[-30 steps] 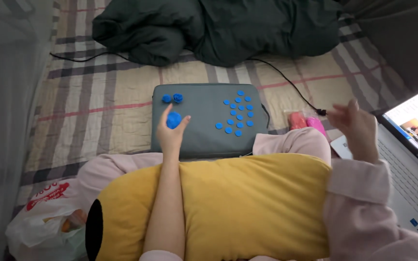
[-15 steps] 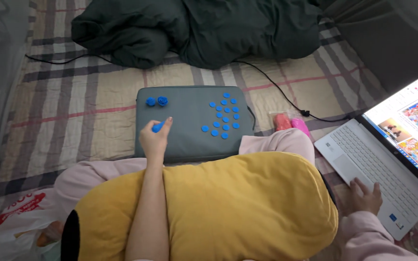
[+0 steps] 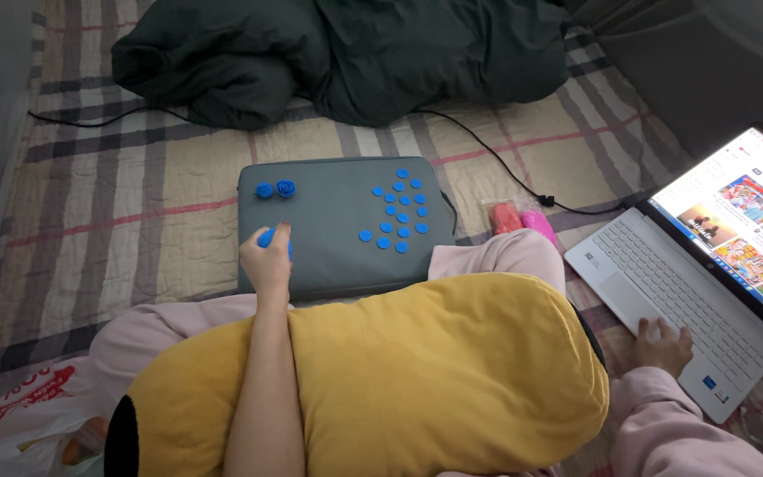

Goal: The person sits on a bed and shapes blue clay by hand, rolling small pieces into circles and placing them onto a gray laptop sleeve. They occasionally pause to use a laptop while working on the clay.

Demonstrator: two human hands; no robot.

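My left hand [image 3: 267, 261] is closed around a lump of blue clay [image 3: 265, 237] and rests on a grey-green padded laptop sleeve [image 3: 337, 221]. Two small blue clay roses [image 3: 276, 188] sit at the sleeve's far left. Several flat blue clay discs [image 3: 399, 212] lie scattered on its right half. My right hand [image 3: 662, 346] rests on the front edge of an open white laptop [image 3: 673, 283] at the right, fingers spread near the keyboard. A big yellow cushion [image 3: 399, 380] lies across my lap under my left forearm.
A dark green blanket [image 3: 346, 53] is heaped at the back on the plaid bedding [image 3: 117, 212]. A black cable [image 3: 487, 159] runs toward the laptop. Pink clay packets [image 3: 518, 218] lie beside my knee. A white plastic bag [image 3: 28, 424] sits at the lower left.
My right hand came down from mid-air to the laptop's front edge. My left hand stayed on the sleeve with the blue lump. The view shifted, showing more of the laptop.
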